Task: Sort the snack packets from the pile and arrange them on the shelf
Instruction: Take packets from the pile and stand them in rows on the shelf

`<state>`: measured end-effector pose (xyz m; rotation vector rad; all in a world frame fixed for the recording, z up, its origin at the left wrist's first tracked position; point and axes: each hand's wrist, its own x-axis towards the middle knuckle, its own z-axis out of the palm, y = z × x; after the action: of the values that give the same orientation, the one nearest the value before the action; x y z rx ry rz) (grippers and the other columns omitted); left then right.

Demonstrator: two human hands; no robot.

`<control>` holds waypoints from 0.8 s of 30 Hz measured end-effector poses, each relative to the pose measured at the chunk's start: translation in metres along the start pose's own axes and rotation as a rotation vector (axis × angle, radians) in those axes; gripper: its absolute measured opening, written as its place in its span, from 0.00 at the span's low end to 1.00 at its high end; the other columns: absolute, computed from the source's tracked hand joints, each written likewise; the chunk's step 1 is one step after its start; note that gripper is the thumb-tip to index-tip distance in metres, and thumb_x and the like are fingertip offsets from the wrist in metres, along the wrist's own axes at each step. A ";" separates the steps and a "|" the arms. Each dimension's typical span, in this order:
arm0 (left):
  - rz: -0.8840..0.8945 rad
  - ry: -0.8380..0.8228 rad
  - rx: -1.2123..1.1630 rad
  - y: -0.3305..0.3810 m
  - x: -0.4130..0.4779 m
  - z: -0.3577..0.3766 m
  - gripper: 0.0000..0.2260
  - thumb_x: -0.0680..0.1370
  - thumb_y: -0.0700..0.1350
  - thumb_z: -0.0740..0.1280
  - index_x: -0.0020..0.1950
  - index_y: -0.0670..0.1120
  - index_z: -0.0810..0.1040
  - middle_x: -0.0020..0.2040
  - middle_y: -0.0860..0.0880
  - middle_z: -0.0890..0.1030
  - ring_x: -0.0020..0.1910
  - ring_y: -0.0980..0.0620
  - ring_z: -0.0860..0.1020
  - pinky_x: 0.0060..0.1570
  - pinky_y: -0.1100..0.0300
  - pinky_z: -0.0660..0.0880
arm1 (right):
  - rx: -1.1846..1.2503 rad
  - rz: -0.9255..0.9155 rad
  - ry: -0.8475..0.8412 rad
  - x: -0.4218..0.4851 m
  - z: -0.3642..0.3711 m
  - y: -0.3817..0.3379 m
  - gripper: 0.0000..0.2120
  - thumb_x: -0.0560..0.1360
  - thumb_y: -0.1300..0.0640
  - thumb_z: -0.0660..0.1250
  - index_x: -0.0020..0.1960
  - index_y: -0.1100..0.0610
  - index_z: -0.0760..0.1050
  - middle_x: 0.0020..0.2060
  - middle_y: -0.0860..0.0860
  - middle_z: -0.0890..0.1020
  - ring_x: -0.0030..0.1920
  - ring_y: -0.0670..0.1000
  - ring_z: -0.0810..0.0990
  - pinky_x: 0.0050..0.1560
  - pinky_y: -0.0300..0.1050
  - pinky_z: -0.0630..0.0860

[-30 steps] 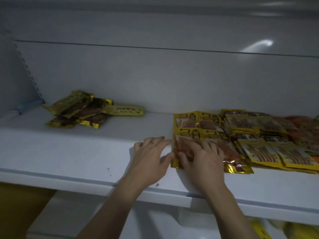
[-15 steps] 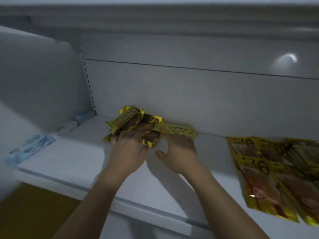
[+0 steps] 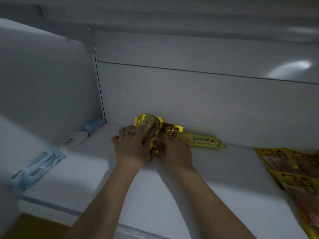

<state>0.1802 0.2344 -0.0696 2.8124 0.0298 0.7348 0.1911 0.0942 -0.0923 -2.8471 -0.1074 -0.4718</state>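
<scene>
Since a second ago both my hands have left the flat packets on the right and closed in on the pile [image 3: 155, 135] at the back of the shelf [image 3: 215, 178], against the rear wall. My left hand [image 3: 131, 147] curls its fingers [image 3: 124, 133] round the pile's left side, gripping gold wrappers; my right hand [image 3: 174, 150] presses in from the right, fingers bent over the crumpled foil between the two. I judge this as gathering the pile for sorting, with nothing arranged from it yet. One long packet [image 3: 203, 141] lies free just to the right, touching the pile. The bunched ones I cannot count, perhaps four or five. The flat packets [image 3: 291, 173] at right show at least three. Two pale packets [image 3: 81, 133] sit in the left corner.
</scene>
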 end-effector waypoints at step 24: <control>0.284 0.181 -0.078 0.000 -0.007 0.004 0.13 0.74 0.45 0.60 0.38 0.47 0.84 0.37 0.48 0.82 0.43 0.42 0.79 0.43 0.52 0.60 | 0.223 0.017 0.218 -0.025 -0.080 0.024 0.07 0.78 0.60 0.66 0.51 0.58 0.83 0.47 0.54 0.82 0.48 0.55 0.80 0.44 0.42 0.68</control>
<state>0.1763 0.2332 -0.0761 2.6963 -0.3657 1.0264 0.1455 0.0490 -0.0328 -2.5595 -0.0886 -0.7142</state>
